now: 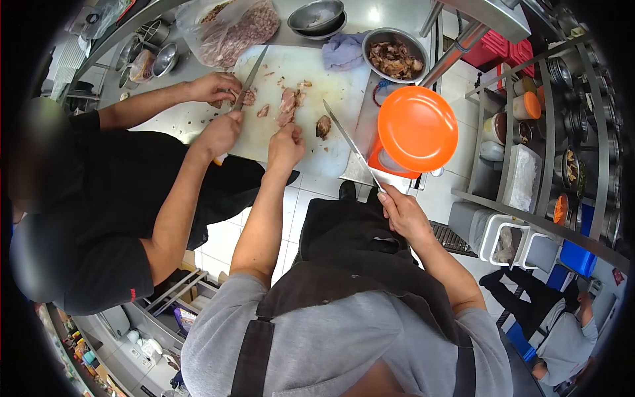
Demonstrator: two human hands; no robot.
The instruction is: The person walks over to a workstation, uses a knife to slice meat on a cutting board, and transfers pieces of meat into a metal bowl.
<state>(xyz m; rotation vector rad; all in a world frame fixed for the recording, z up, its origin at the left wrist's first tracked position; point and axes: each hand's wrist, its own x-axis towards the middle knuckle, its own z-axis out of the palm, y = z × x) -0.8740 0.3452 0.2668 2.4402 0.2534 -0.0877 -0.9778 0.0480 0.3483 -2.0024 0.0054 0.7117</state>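
Note:
My right hand grips the handle of a long kitchen knife, its blade pointing up and left over the near edge of the white cutting board. My left hand is closed at the near end of a strip of cooked meat on the board. Small meat scraps lie around that strip. Between my left hand and the blade sits a browned chunk of meat. At the board's left side, a co-worker's hands hold another knife and work on meat.
An orange plate rests on an orange-based scale to the right. Behind the board are a steel bowl of browned meat, a blue cloth, stacked bowls and a bag of diced meat. A shelving rack stands at right.

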